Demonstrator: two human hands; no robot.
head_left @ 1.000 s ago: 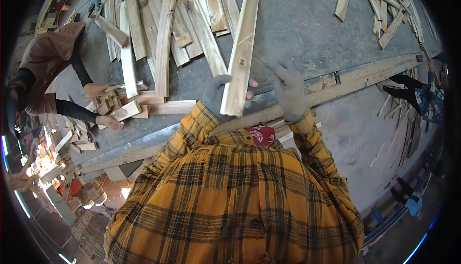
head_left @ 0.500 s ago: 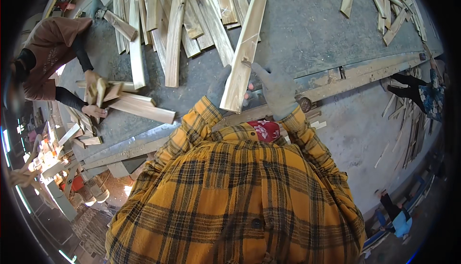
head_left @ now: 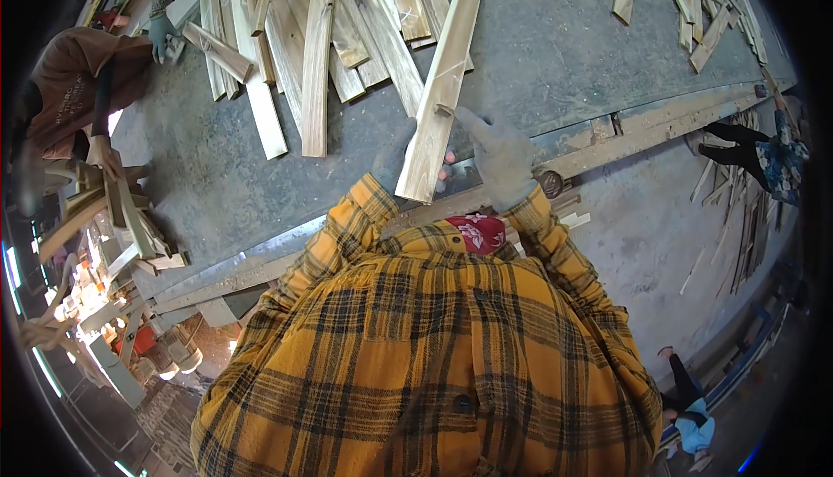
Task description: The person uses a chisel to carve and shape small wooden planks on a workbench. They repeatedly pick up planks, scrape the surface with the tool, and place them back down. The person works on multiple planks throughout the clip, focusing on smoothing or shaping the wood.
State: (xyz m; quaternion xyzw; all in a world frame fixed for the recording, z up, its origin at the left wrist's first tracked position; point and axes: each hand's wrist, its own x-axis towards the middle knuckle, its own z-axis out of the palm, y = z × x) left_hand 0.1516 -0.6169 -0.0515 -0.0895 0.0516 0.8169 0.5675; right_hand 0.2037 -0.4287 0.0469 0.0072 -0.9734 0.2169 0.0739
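I hold a long pale wooden plank (head_left: 442,86) over a grey workbench (head_left: 538,52). My left hand (head_left: 392,157), in a grey glove, grips the plank's near end from the left. My right hand (head_left: 499,154), also gloved, rests against the plank's right edge with a finger raised along it. The plank runs away from me, tilted slightly right. My yellow plaid shirt fills the lower part of the view.
Several planks (head_left: 321,34) lie piled at the bench's far left, more strips (head_left: 685,0) at the far right. A person in a brown top (head_left: 74,86) carries wood pieces at left. Another person (head_left: 768,156) stands at right. A metal rail (head_left: 625,134) edges the bench.
The plank has shifted slightly away from me over the bench. My right hand moved from the bench edge onto the plank. The person at left lifted wood pieces off the bench.
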